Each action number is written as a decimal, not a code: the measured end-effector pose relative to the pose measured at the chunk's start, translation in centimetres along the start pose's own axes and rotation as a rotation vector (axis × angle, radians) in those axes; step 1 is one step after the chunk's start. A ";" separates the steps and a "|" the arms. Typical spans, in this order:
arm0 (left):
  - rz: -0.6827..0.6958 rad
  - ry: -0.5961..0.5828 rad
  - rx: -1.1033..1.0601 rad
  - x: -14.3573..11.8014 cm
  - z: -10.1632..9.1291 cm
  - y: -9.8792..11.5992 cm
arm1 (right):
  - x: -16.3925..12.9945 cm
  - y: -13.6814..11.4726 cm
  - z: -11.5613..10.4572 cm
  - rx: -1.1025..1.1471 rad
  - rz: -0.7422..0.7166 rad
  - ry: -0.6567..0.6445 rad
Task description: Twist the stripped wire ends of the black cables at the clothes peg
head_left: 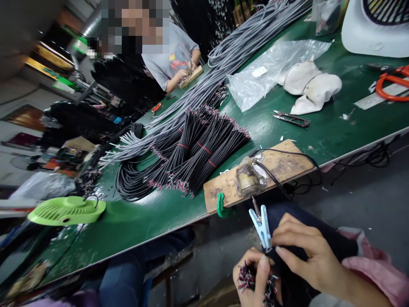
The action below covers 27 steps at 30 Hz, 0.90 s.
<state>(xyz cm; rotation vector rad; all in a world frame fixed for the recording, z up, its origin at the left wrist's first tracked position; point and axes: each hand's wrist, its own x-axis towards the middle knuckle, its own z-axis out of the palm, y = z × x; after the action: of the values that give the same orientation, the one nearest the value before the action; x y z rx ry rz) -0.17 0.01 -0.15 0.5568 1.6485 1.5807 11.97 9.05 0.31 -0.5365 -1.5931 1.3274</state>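
1. Left hand (255, 277), yours: fingers curled closed around a wire bundle (246, 279), its red, white and black ends protruding.
2. Clothespin (262, 228), pale blue: just above your left thumb, in front of the wooden board (287, 160).
3. Right hand (303, 245), yours: thumb and forefinger near the clothespin's lower end; whether they pinch anything, cannot tell.
4. Black cables (198, 147), red-banded: on your green table (147, 226), left of the board.
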 end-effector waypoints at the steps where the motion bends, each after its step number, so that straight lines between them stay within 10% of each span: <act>1: 0.007 -0.017 0.008 0.0 0.0 0.0 | 0.1 0.0 0.1 0.020 0.030 -0.003; 18: -0.089 -0.073 -0.087 0.2 -0.2 0.0 | 0.7 0.1 0.5 0.242 0.379 -0.075; 27: 0.439 -0.109 0.125 1.0 0.3 1.8 | 2.7 1.1 0.3 0.667 0.612 -0.134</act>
<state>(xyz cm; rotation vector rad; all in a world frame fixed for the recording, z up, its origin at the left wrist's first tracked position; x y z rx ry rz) -0.94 1.21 1.38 1.1122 1.6224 1.7204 10.28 11.44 0.39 -0.5327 -1.0004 2.2688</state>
